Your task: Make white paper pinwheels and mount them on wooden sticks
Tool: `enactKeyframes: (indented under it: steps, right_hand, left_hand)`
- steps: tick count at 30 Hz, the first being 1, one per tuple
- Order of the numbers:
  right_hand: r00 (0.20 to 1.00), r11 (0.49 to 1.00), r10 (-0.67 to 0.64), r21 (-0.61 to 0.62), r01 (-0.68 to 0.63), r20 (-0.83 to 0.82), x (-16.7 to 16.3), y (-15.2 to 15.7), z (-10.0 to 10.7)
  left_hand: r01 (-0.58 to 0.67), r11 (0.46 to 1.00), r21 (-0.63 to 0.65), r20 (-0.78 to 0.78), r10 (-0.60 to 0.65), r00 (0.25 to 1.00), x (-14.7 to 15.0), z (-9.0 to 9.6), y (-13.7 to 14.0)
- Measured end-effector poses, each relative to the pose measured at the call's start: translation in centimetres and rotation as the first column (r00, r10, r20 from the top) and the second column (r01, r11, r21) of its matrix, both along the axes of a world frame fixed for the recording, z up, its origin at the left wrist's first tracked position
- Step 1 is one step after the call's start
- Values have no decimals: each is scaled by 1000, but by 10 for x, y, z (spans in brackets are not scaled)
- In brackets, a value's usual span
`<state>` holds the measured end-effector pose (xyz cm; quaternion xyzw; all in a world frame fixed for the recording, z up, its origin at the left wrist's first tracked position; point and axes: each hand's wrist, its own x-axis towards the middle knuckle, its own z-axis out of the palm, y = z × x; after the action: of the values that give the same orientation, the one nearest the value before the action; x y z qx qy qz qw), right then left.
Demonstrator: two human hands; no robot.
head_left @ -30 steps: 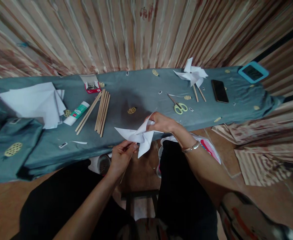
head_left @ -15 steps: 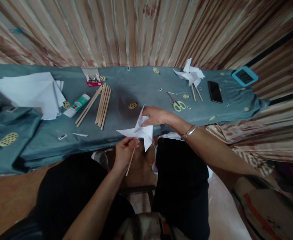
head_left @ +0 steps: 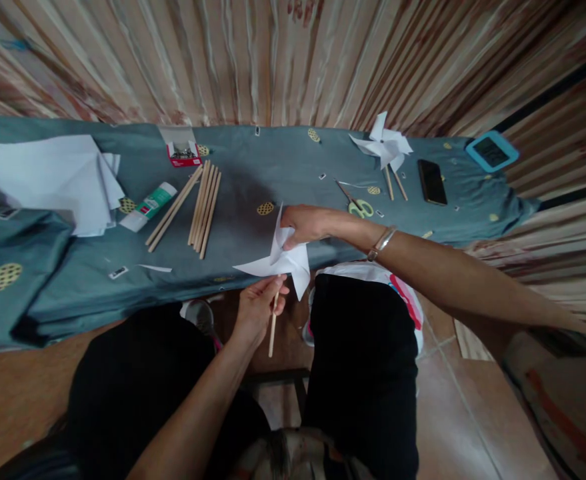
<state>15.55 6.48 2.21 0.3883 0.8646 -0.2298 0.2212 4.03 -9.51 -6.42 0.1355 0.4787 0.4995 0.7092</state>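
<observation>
A white paper pinwheel [head_left: 295,263] is held at the front edge of the cloth-covered table, its pointed blades spread. My right hand [head_left: 303,225] grips it from above, with the fingers closed around its upper right part. Below it, my left hand [head_left: 263,303] pinches a thin wooden stick [head_left: 273,327] between thumb and fingers. The stick's top meets the lower side of the paper, and its free end points down toward the floor. Whether a pin joins the two is hidden by paper and fingers.
On the blue-grey tablecloth [head_left: 253,233] lie white paper sheets [head_left: 47,173], a glue stick [head_left: 150,205], several wooden sticks [head_left: 205,207] and a red box of pins [head_left: 183,155]. To the right are scissors [head_left: 360,207], finished pinwheels [head_left: 385,143], a phone [head_left: 431,181] and a blue timer [head_left: 493,151].
My left hand has shifted right, and the stick has swung from slanted to nearly upright under the pinwheel. My right hand still grips the paper. The view has moved slightly.
</observation>
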Motion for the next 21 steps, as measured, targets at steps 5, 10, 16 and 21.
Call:
enactKeyframes:
  steps: [5,10,16,21]
  right_hand:
    - [1000,998,-12,-53,13,28,-2,9,-4]
    - [1000,992,-26,-121,28,12,-2,15,-5]
    - [997,981,-74,-180,70,-17,0,19,-11]
    - [992,974,-75,-219,52,-102,5,22,-18]
  left_hand:
    - [-1,1000,3,16,1,1000,2,3,0]
    - [7,1000,0,18,-7,1000,2,3,-1]
    - [7,1000,-1,27,-7,1000,2,2,-1]
    - [6,1000,-11,33,-5,999,2,3,1]
